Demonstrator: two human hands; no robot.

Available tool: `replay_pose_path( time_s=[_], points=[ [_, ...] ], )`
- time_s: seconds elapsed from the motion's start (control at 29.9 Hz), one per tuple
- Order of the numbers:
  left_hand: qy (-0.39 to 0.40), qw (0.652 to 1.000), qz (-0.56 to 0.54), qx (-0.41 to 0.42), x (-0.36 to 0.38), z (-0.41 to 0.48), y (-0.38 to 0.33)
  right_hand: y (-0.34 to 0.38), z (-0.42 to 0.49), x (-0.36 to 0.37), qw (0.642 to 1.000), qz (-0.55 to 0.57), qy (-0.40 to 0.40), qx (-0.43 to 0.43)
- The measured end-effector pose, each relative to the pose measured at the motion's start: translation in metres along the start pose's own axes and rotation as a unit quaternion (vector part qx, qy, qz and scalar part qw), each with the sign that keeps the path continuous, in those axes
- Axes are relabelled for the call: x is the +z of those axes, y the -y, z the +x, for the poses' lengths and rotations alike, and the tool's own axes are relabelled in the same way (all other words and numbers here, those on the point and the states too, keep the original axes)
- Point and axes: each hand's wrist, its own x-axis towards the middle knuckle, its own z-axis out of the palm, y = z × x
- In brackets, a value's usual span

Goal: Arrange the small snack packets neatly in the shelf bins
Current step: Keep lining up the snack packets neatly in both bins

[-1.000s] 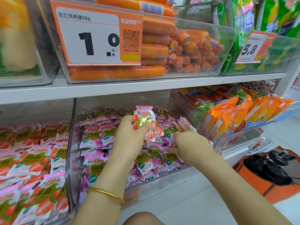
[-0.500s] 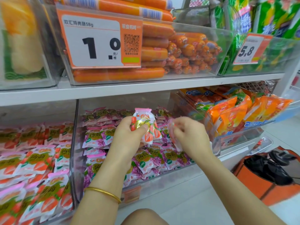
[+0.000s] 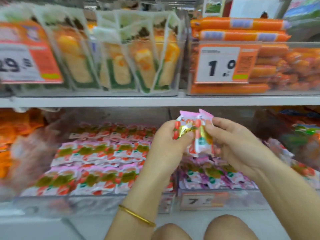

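Note:
My left hand (image 3: 166,144) grips a small pink and red snack packet (image 3: 183,129) upright, in front of the lower shelf. My right hand (image 3: 232,146) pinches a second packet of the same kind (image 3: 202,142) right beside it; the two packets touch. Below and left, a clear bin (image 3: 97,201) holds rows of red and pink packets (image 3: 103,153) laid flat. Under my hands, a second clear bin (image 3: 216,200) holds purple and pink packets (image 3: 211,175). The view is blurred.
On the upper shelf (image 3: 155,101) stand a bin of upright yellow and green packs (image 3: 121,66) and a bin of orange sausages (image 3: 242,32) with a 1.0 price tag (image 3: 223,64). Orange bags (image 3: 10,135) lie at far left, colourful bags (image 3: 303,135) at far right. My knees (image 3: 199,229) show below.
The camera swung left, so the red-packet bin now fills the middle. My right hand rose from the purple-packet bin with a packet and brought it against the one in my left hand.

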Motion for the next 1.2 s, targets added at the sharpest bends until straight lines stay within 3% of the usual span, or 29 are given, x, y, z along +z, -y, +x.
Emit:
replay_pose_path(
  time_s=[0.1, 0.23, 0.3, 0.43, 0.57, 0.67, 0.87, 1.04, 1.1, 1.2],
  points=[
    [-0.016, 1.000, 0.017, -0.007, -0.047, -0.009, -0.001, -0.007, 0.010, 0.047, 0.996, -0.059, 0.060, -0.008],
    [-0.105, 0.993, 0.047, -0.037, -0.099, -0.018, 0.017, -0.029, 0.029, 0.085, 0.983, -0.180, 0.024, -0.029],
    [-0.168, 0.980, 0.089, -0.058, -0.121, -0.018, 0.028, -0.035, 0.039, 0.094, 0.957, -0.282, -0.010, -0.063],
    [-0.193, 0.967, 0.109, -0.129, -0.140, -0.013, 0.033, -0.037, 0.062, 0.101, 0.836, -0.542, -0.058, -0.063],
    [-0.151, 0.969, 0.163, -0.112, -0.136, -0.005, 0.030, -0.047, 0.075, 0.117, 0.696, -0.718, -0.011, -0.024],
    [-0.132, 0.967, 0.192, -0.106, -0.134, 0.001, 0.033, -0.049, 0.073, 0.123, 0.643, -0.766, -0.011, -0.003],
    [-0.120, 0.955, 0.260, -0.081, -0.127, 0.019, 0.035, -0.045, 0.070, 0.108, 0.664, -0.744, -0.047, -0.065],
    [-0.060, 0.936, 0.339, -0.074, -0.113, 0.020, 0.045, -0.048, 0.072, 0.100, 0.670, -0.735, -0.020, -0.104],
    [-0.042, 0.913, 0.402, -0.063, -0.108, 0.020, 0.049, -0.047, 0.073, 0.097, 0.696, -0.708, -0.027, -0.112],
    [-0.031, 0.842, 0.538, -0.030, -0.103, 0.018, 0.053, -0.041, 0.071, 0.091, 0.743, -0.657, -0.056, -0.120]
  ],
)
